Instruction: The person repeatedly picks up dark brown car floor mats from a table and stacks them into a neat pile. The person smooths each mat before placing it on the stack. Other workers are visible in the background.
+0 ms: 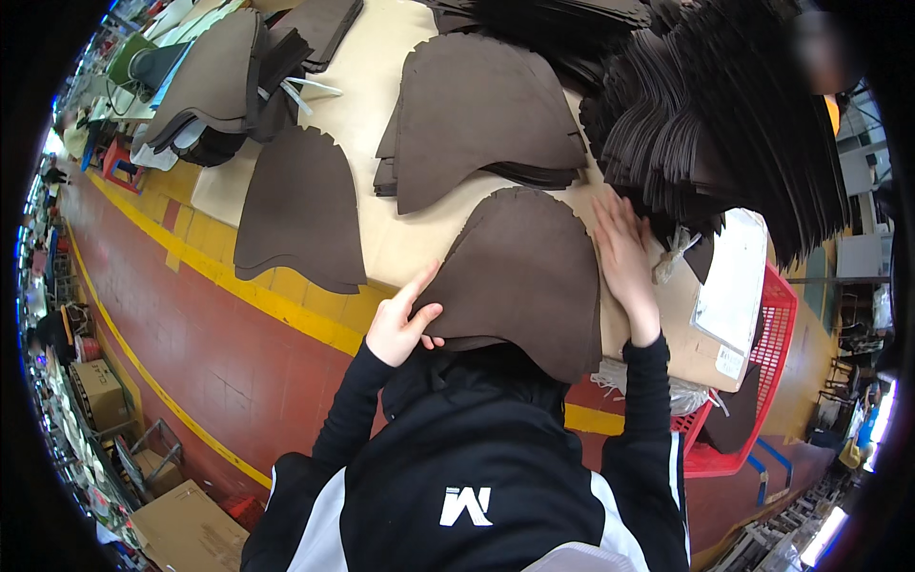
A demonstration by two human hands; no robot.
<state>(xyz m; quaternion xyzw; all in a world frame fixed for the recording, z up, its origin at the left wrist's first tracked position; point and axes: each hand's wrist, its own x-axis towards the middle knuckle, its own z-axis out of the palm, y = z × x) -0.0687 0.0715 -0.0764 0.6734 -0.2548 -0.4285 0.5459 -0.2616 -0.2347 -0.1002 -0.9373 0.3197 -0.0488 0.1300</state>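
Right in front of me lies a small stack of dark brown cut panels, with a rounded, notched far edge and a wavy near edge overhanging the table. My left hand pinches its left edge, thumb on top and some fingers underneath. Along the right edge rests my right hand, fingers stretched out flat and pointing away from me. Beyond it sits a thicker pile of the same panels. A single-looking panel lies to the left, its near end past the table edge.
Tall bundles of dark panels stand at the right and back. A further pile is at the far left of the pale table. Beside the table's right end is a red plastic basket, near a white sheet. Cardboard boxes are lower left.
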